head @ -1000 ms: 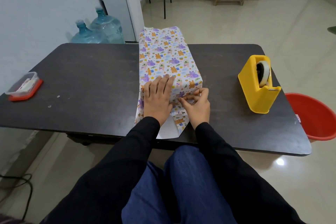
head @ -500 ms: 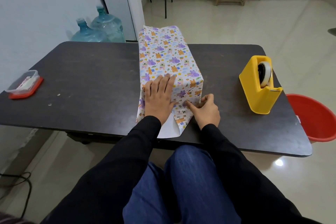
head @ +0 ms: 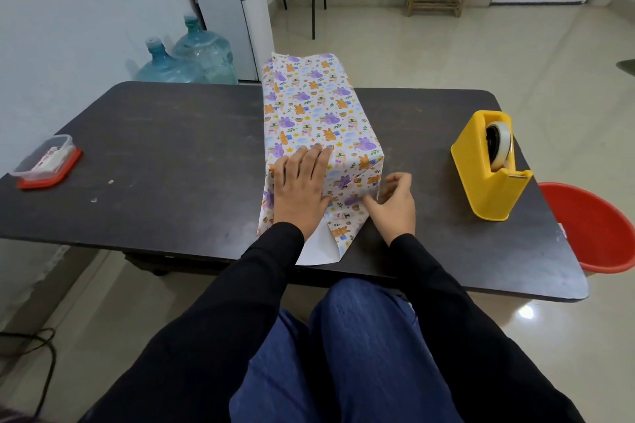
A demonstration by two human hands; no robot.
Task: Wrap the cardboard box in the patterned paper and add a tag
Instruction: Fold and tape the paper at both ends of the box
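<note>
**Folding the near end of the wrap**

Working the end fold, as I judge it: the cardboard box (head: 309,120), already sleeved in patterned paper (head: 338,233), is lying mid-desk (head: 171,148). Its long axis is running toward 12 o'clock and loose flaps are spilling toward 6. My left hand (head: 302,189) is pressing flat on the box's near end, fingers (head: 314,161) straight. My right hand (head: 395,206) is curling, with thumb and forefinger pinching the paper crease at the near right corner. Next, I am likely needing tape from the tape dispenser (head: 488,165) at 3 o'clock, with one hand pinning the fold.
</note>
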